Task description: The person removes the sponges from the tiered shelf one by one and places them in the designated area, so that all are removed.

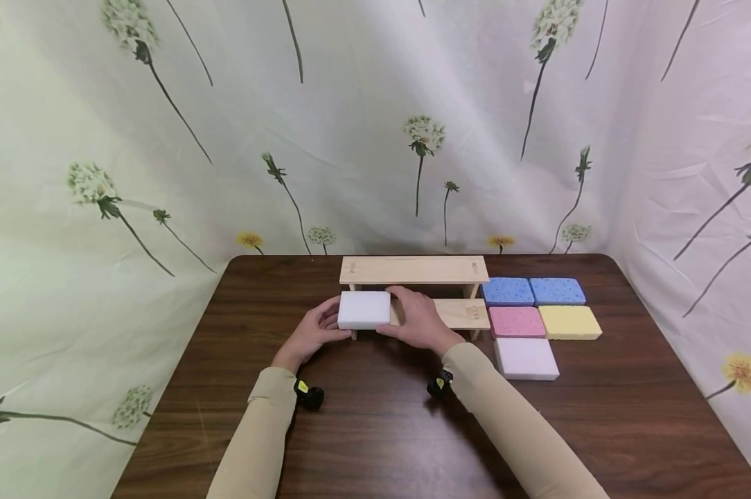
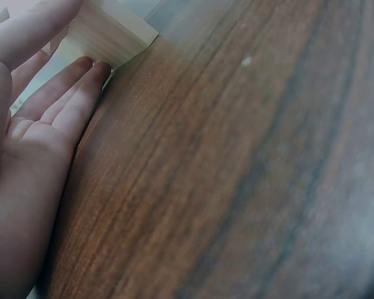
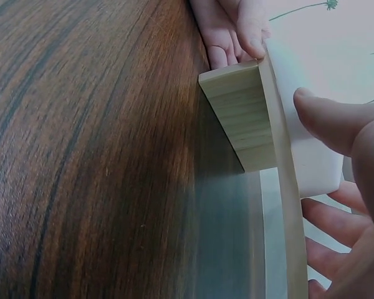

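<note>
A white block-shaped sponge (image 1: 364, 310) lies flat at the left end of the lower step of a two-tier wooden shelf (image 1: 413, 269). My right hand (image 1: 420, 320) holds its right end, thumb along the front and fingers behind, as the right wrist view shows the thumb on the white sponge (image 3: 305, 149). At the opposite end is my left hand (image 1: 308, 334), its thumb close to the front left corner. In the left wrist view that hand's fingers (image 2: 65, 103) extend loosely beside the shelf's wooden side support (image 2: 109, 34).
Right of the shelf, sponges lie on the dark wooden table (image 1: 375, 436): two blue sponges (image 1: 508, 292) at the back, a pink sponge (image 1: 517, 322) and a yellow sponge (image 1: 570, 322) before them, another white sponge (image 1: 527, 359) nearest. A flowered cloth (image 1: 363, 138) hangs behind.
</note>
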{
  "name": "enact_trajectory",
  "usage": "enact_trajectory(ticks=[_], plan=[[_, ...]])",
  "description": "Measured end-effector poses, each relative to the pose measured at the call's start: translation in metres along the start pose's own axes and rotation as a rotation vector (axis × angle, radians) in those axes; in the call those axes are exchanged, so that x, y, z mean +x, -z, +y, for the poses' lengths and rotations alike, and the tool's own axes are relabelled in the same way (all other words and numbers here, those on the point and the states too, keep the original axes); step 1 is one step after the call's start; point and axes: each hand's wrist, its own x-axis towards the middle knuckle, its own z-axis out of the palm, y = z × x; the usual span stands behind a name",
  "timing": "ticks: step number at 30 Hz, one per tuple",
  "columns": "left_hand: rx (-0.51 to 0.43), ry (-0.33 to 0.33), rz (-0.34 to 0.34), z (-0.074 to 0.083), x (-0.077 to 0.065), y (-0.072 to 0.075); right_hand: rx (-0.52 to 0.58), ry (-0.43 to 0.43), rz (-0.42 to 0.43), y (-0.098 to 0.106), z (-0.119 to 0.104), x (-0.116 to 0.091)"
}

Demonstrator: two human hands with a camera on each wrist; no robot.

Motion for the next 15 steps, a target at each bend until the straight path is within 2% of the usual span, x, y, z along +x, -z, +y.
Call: enact_trajectory(ticks=[15], plan=[[0.018, 0.014, -0.001, -0.0015, 0.0007, 0.0016, 0.099, -0.026, -0.014, 0.0079, 0.0028, -0.0066]])
